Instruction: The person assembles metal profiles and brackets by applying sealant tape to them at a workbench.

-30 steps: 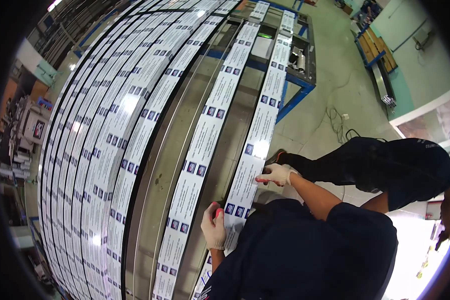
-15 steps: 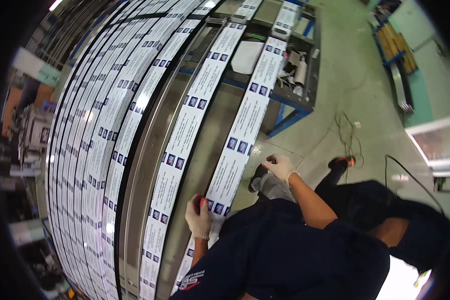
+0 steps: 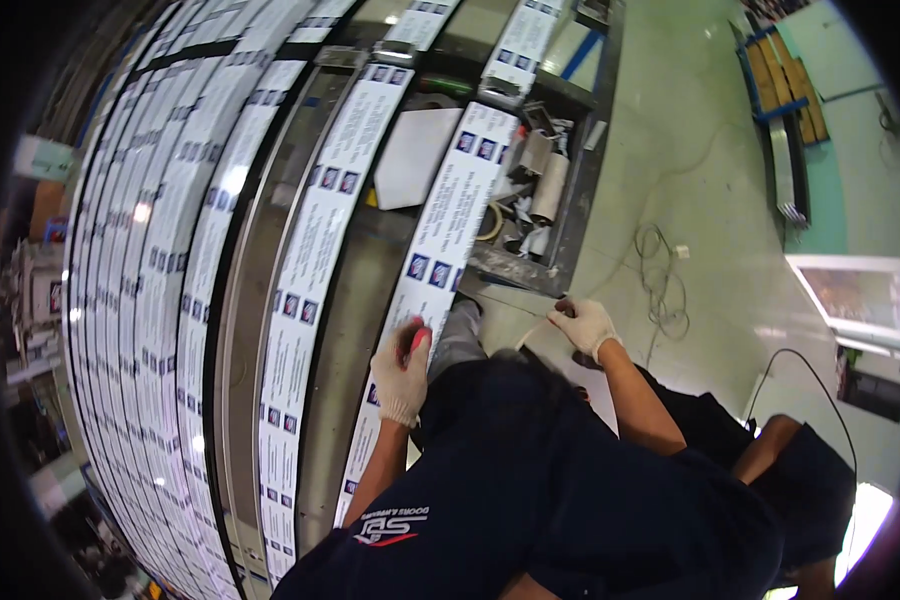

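Observation:
My left hand [image 3: 401, 380], in a pale glove, is at the left edge of the nearest long bar [image 3: 433, 235], which is wrapped in white printed film. Its fingers are curled, with red and dark patches at the tips; I cannot make out what they hold. My right hand [image 3: 585, 328], gloved too, hovers apart from the bar over the floor side. Thumb and fingers are pinched there, and a thin pale line shows beside them, too faint to identify. Another film-wrapped bar [image 3: 320, 230] lies parallel, to the left.
Many more wrapped bars [image 3: 160, 270] fill the left side. A dark metal tray [image 3: 515, 268] beyond my hands holds a roll and scraps. A white block [image 3: 415, 158] sits between two bars. A cable [image 3: 660, 285] coils on the floor; a co-worker in dark clothes [image 3: 805, 490] is at right.
My view has shifted, and the bars now appear further left and the tray closer. My left hand is further up along the nearest bar. My right hand stays pinched, off the bar.

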Tool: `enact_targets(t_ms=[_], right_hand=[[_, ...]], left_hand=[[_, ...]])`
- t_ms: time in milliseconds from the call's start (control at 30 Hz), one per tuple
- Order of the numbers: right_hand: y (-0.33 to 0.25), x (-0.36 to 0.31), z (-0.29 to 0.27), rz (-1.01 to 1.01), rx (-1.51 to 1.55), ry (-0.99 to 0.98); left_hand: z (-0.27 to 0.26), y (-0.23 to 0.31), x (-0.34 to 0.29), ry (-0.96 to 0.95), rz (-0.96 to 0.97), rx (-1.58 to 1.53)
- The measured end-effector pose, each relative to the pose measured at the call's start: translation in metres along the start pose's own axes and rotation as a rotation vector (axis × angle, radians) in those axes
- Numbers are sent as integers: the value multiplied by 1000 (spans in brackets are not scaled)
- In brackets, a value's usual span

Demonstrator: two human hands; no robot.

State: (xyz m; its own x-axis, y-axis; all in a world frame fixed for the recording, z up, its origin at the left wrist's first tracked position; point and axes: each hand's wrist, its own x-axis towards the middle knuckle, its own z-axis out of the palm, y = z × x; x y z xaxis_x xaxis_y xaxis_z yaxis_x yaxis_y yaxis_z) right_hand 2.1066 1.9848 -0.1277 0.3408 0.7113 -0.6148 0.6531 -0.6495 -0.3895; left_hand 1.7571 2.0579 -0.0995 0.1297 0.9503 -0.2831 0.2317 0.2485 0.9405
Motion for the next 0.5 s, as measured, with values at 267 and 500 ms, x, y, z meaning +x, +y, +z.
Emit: enact_targets(t_ms=[267,500], right_hand=[[26,23,-78,112,-14,49],[70,120,-137,41,-16,-70]], left_hand=[[136,82,131,-293,126,105],[268,75,202,-187,156,549]])
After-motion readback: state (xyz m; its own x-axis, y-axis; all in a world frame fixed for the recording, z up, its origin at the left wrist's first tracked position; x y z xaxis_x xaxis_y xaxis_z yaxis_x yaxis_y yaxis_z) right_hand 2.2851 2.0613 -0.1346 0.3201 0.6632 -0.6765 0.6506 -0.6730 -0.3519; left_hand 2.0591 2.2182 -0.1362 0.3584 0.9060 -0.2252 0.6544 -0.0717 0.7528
